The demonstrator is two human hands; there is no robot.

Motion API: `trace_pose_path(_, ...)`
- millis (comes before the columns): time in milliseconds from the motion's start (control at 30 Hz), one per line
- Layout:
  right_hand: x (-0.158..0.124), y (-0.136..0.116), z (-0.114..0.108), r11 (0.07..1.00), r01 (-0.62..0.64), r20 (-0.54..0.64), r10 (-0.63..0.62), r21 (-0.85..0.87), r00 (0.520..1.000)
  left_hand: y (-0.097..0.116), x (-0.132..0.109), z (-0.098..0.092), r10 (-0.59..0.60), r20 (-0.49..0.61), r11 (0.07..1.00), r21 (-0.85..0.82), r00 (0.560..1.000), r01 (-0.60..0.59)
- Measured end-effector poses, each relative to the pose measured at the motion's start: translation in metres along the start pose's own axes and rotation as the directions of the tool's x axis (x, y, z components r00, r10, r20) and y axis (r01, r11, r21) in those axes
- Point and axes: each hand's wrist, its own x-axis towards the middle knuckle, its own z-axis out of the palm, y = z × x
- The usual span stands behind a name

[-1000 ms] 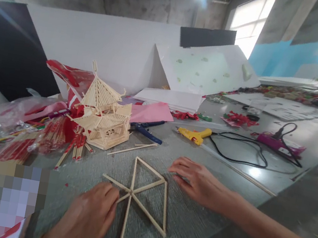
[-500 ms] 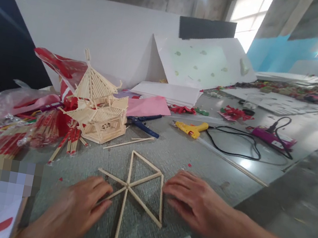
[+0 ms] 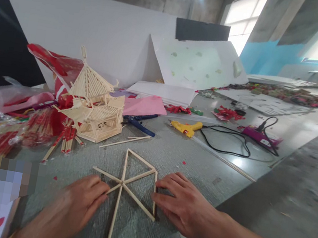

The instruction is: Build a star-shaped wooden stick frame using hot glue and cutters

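A flat frame of thin wooden sticks (image 3: 138, 175) lies on the table, its spokes meeting at one hub. Outer sticks join some spoke ends on the far and right sides; the left side is open-ended. My left hand (image 3: 84, 196) has its thumb and fingers closed around the lower-left spoke, covering its outer end. On the other side, my right hand (image 3: 183, 201) curls its fingertips over the right outer stick (image 3: 153, 204), hiding part of it.
Behind stands a small stick-built pavilion model (image 3: 99, 125). Nearby lie blue-handled pliers (image 3: 139, 124), loose sticks (image 3: 124, 141), a yellow glue gun (image 3: 186, 128) with its black cord, and a purple box (image 3: 262, 137). Bundled sticks (image 3: 37, 128) are at left. The table edge (image 3: 234, 194) runs along the right.
My right hand has come into contact with the right outer stick. My left hand's fingers have drawn together on the lower-left spoke. The view has shifted slightly.
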Motion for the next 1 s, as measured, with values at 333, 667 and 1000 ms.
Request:
trace_pose_path(333,0.000,0.000,0.001,0.999,0.051,-0.012,-0.051,-0.013,0.999,0.004,0.001,-0.005,-0.037,0.014,0.995,0.091,0.999,0.035)
trace_pose_path(667,-0.004,0.001,-0.014,0.999,-0.036,-0.147,0.041,0.039,0.988,0.000,-0.001,-0.004,-0.017,-0.017,0.995,0.102,1.000,0.019)
trace_pose_path(1000,-0.015,0.016,-0.019,0.997,-0.057,-0.199,0.046,-0.049,0.979,-0.011,-0.006,-0.012,-0.013,-0.103,0.997,0.073,0.995,0.021)
